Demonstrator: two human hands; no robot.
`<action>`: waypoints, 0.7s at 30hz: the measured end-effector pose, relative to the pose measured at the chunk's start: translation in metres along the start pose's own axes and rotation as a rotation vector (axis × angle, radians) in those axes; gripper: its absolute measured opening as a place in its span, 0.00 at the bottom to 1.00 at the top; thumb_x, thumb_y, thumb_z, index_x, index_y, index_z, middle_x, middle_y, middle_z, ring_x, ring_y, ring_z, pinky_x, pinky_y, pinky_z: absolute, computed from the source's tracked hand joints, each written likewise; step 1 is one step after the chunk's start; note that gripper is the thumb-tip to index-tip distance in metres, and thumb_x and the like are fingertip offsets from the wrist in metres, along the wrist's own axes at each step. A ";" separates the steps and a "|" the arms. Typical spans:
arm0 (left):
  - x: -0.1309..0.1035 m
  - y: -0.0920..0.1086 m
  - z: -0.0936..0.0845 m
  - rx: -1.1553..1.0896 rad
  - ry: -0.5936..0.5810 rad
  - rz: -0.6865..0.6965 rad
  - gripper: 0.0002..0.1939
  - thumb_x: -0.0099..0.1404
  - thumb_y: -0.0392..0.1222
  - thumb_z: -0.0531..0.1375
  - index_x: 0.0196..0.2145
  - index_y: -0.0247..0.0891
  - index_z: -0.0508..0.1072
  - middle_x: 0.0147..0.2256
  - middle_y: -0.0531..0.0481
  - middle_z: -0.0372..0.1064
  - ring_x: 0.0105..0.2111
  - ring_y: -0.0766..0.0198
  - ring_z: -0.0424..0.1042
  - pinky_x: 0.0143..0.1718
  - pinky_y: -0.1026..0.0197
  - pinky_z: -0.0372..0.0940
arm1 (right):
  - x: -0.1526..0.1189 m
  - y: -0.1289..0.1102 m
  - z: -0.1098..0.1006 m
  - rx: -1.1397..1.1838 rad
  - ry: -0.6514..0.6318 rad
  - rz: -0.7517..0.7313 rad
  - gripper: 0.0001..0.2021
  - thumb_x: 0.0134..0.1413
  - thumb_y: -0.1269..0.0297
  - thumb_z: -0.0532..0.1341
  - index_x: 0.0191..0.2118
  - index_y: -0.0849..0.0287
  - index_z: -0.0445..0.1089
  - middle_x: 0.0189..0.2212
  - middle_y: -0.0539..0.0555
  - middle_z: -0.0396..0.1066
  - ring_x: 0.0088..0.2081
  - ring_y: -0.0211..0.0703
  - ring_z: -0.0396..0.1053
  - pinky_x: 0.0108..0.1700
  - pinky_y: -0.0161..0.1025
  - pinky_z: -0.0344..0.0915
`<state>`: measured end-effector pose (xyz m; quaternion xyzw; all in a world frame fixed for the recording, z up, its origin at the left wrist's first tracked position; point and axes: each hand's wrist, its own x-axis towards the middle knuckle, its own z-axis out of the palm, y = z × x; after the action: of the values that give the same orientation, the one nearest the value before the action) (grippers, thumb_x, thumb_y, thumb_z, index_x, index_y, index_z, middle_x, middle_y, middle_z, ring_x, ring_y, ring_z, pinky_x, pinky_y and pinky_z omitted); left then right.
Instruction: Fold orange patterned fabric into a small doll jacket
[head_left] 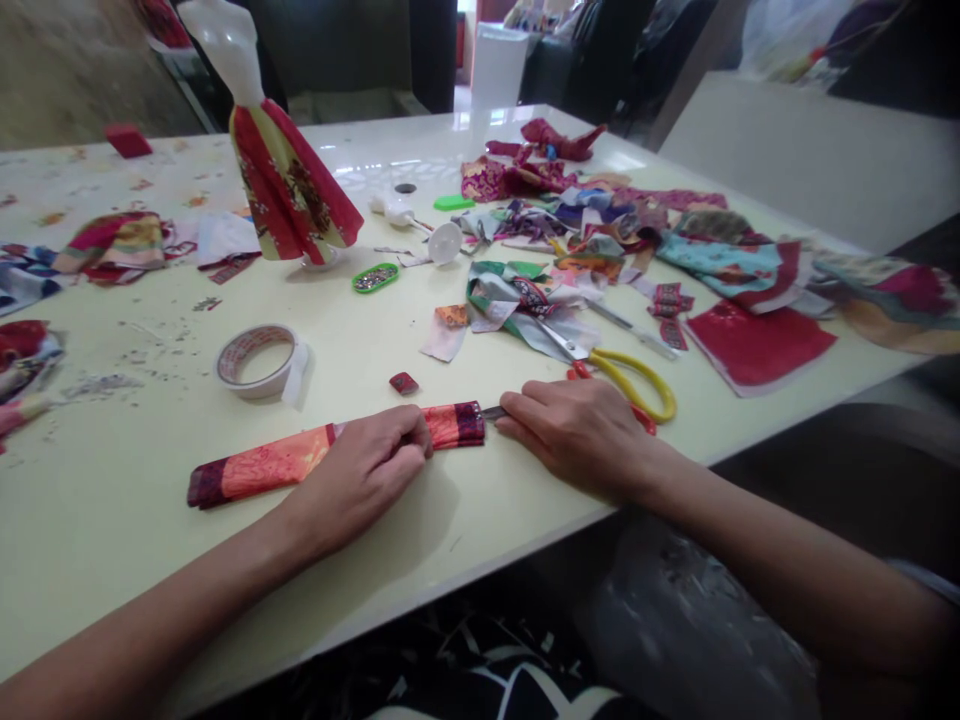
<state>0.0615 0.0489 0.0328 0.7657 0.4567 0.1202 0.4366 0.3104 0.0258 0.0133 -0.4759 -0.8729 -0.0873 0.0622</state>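
Folded strip of fabric, orange-red with dark ends, flat on pale table; left hand presses and grips it near its right end. Right hand (knuckles up) closed round a slim metal tool, tip at that end, perhaps a blade. Roll of tape, behind the strip. Yellow-handled scissors, just beyond the right hand.

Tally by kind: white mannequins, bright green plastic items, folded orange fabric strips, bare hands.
White mannequin: 1
Bright green plastic items (oval tray, flatter piece behind): 2
Folded orange and maroon fabric strip: 1
Hands (left hand, right hand): 2
Total: 6
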 end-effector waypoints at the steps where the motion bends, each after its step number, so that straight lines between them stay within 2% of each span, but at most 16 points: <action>1: 0.000 0.000 0.000 0.003 -0.002 0.005 0.06 0.61 0.36 0.49 0.27 0.39 0.62 0.20 0.57 0.59 0.20 0.67 0.59 0.22 0.66 0.54 | 0.000 0.000 0.000 0.001 0.005 0.000 0.15 0.68 0.57 0.55 0.33 0.61 0.70 0.26 0.51 0.68 0.25 0.37 0.61 0.28 0.40 0.40; 6: 0.000 0.000 0.000 -0.056 -0.010 -0.028 0.06 0.63 0.38 0.51 0.28 0.39 0.62 0.19 0.57 0.58 0.18 0.68 0.59 0.20 0.67 0.55 | -0.001 -0.001 0.000 0.001 -0.010 -0.003 0.15 0.68 0.58 0.54 0.34 0.61 0.71 0.26 0.51 0.68 0.25 0.37 0.59 0.28 0.39 0.39; 11: -0.001 -0.006 -0.002 -0.403 0.016 -0.187 0.05 0.65 0.42 0.52 0.32 0.40 0.64 0.20 0.59 0.54 0.15 0.70 0.56 0.15 0.68 0.52 | 0.000 -0.001 -0.003 -0.022 -0.049 -0.013 0.13 0.68 0.64 0.53 0.33 0.60 0.70 0.25 0.51 0.67 0.23 0.36 0.55 0.28 0.40 0.36; 13: -0.001 -0.007 -0.005 -0.494 0.056 -0.184 0.05 0.65 0.42 0.53 0.33 0.40 0.65 0.21 0.58 0.54 0.16 0.71 0.54 0.15 0.68 0.50 | 0.000 0.000 -0.004 -0.027 -0.049 -0.021 0.11 0.67 0.66 0.53 0.33 0.60 0.69 0.24 0.51 0.67 0.22 0.36 0.53 0.28 0.40 0.36; 16: 0.000 -0.001 -0.013 -0.451 0.109 -0.122 0.05 0.64 0.41 0.55 0.32 0.38 0.66 0.24 0.56 0.56 0.20 0.71 0.54 0.18 0.69 0.51 | -0.001 -0.001 -0.004 -0.046 -0.045 -0.017 0.10 0.66 0.68 0.54 0.33 0.60 0.69 0.24 0.50 0.67 0.22 0.36 0.53 0.28 0.40 0.35; 21: 0.001 0.023 -0.029 -0.174 0.151 -0.028 0.08 0.62 0.41 0.56 0.26 0.38 0.67 0.24 0.53 0.61 0.26 0.67 0.60 0.26 0.67 0.55 | -0.003 -0.003 -0.002 -0.079 -0.024 -0.021 0.09 0.65 0.69 0.54 0.33 0.60 0.69 0.24 0.50 0.67 0.22 0.37 0.54 0.28 0.40 0.35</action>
<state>0.0591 0.0617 0.0680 0.7072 0.4869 0.2107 0.4673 0.3099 0.0215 0.0148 -0.4696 -0.8745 -0.1167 0.0317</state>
